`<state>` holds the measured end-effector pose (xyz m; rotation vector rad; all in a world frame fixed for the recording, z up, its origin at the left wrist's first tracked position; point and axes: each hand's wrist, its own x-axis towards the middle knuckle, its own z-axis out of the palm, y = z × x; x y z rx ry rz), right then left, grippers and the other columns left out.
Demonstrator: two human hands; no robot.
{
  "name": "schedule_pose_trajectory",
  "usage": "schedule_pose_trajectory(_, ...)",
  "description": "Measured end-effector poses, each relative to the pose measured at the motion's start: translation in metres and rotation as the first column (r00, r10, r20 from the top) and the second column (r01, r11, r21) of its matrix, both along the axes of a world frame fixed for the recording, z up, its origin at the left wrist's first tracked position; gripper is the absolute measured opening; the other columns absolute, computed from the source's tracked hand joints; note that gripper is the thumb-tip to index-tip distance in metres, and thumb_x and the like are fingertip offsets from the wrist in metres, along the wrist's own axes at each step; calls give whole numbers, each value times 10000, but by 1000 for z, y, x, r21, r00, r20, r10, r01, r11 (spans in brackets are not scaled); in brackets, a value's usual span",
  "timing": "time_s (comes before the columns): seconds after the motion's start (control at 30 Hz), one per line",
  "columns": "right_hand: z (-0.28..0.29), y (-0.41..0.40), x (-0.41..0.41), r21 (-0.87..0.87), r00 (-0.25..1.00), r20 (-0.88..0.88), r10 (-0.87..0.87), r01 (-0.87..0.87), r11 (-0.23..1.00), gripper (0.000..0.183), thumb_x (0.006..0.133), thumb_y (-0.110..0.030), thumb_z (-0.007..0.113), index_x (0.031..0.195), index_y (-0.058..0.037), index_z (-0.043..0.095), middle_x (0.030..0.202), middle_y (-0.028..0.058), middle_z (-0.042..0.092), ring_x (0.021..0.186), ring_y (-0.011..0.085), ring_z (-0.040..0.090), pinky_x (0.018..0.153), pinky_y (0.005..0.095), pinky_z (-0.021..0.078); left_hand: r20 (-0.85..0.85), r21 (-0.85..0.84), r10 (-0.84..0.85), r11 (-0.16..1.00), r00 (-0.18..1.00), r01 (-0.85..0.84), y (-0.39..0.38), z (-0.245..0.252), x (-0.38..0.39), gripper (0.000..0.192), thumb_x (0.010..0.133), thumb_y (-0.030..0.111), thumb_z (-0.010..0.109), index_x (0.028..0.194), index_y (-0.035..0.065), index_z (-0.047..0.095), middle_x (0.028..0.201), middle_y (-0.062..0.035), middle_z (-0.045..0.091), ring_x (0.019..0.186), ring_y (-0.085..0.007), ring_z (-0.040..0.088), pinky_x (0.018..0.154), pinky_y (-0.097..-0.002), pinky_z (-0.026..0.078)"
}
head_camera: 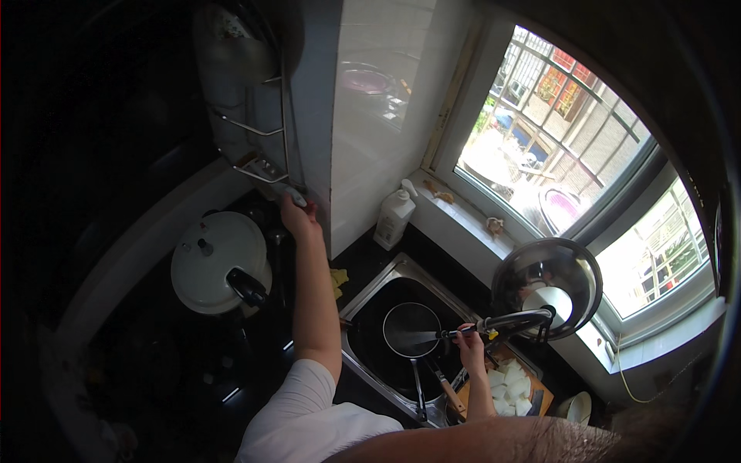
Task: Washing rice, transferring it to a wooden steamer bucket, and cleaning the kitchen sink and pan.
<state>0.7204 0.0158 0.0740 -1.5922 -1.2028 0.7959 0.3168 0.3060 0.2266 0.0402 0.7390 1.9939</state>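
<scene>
My left hand reaches far forward to the foot of a wall-mounted wire rack. Its fingers are closed around a small pale object, too dim to name. My right hand grips the black spray head of a pull-out kitchen faucet. Water fans leftward from it into a round dark pan in the steel sink. The pan's long handle points towards me. Beside it lies a wooden handle, whose far end is hard to make out.
White cut chunks and a dark blade lie on a wooden board. A bowl stands right of it. A shiny round metal lid or basin leans by the window. Left sits a pressure cooker; a pump bottle stands behind the sink.
</scene>
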Motion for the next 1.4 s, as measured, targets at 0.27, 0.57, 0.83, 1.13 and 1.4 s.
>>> schedule_pose_trajectory(0.27, 6, 4, 3, -11, 996, 75, 54, -54, 999, 92, 908, -36, 578, 994, -4, 568, 890, 32, 600, 810, 103, 604, 729, 248, 500, -336, 42, -91, 993, 937, 112, -75, 6, 17, 256, 973, 304, 456, 886, 64, 441, 712, -8, 440, 496, -86, 335, 476, -252, 265)
schedule_pose_trajectory(0.57, 27, 20, -12, 15, 971, 230, -69, 67, 998, 257, 856, -104, 641, 1097, -50, 568, 839, 95, 639, 769, 230, 654, 690, 334, 506, -592, -198, -369, 928, 717, 315, -252, -61, 73, 337, 991, 279, 442, 1242, 57, 408, 769, -9, 475, 548, -64, 402, 462, -199, 300)
schedule_pose_trajectory(0.83, -93, -113, 1, -676, 588, 658, 471, 186, 713, 386, 807, -248, 627, 1123, -59, 510, 1015, 209, 607, 967, 368, 613, 788, 449, 512, -360, -328, -826, 547, 433, 770, -340, -107, 66, 203, 981, 196, 426, 1109, 41, 401, 740, -46, 501, 517, -96, 448, 436, -208, 344)
schedule_pose_trajectory(1.13, -63, -73, -104, -705, 934, -51, 354, -285, 649, 510, 894, -414, 577, 1227, -29, 552, 961, 120, 649, 815, 173, 632, 699, 305, 528, -115, -407, -984, 173, 137, 897, -321, -164, 81, 181, 955, 222, 506, 1000, 52, 464, 754, -76, 604, 548, -115, 528, 468, -240, 411)
schedule_pose_trajectory(1.4, -79, 15, -98, -538, 926, -339, -167, -45, 842, 516, 859, -158, 613, 1323, -13, 440, 970, 131, 634, 831, 197, 610, 742, 280, 507, -242, -570, -883, -207, -403, 795, -280, -187, 147, 299, 954, 306, 525, 1107, 51, 495, 784, -47, 641, 575, -98, 566, 497, -232, 437)
